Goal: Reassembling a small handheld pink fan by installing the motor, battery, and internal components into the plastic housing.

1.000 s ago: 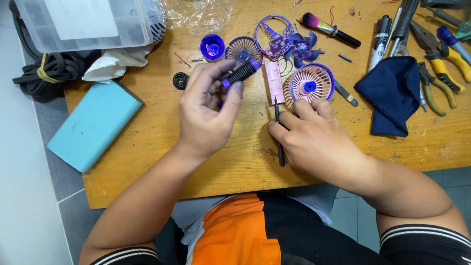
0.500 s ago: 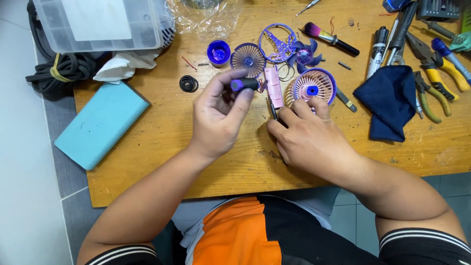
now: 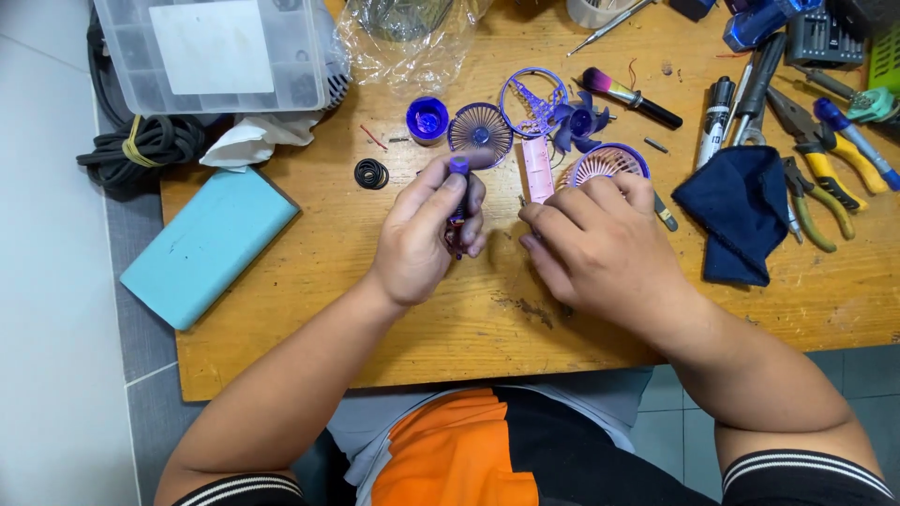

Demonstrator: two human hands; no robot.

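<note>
Left hand [image 3: 427, 239] pinches purple handle [image 3: 458, 187]; table's near edge [image 3: 469, 370] close.

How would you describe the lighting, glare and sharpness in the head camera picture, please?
Head view: the light is soft and even, with only faint shadows under the left hand and right hand; mild glare shows on the crinkled clear plastic bag; the wooden table and pliers look sharp, with no obvious motion blur; the table edges bend slightly, suggesting wide-angle distortion.

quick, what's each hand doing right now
Left hand: closed around a small purple-capped cylinder.
Right hand: fingers curled on the table by the pink strip; what it holds cannot be told.
</note>
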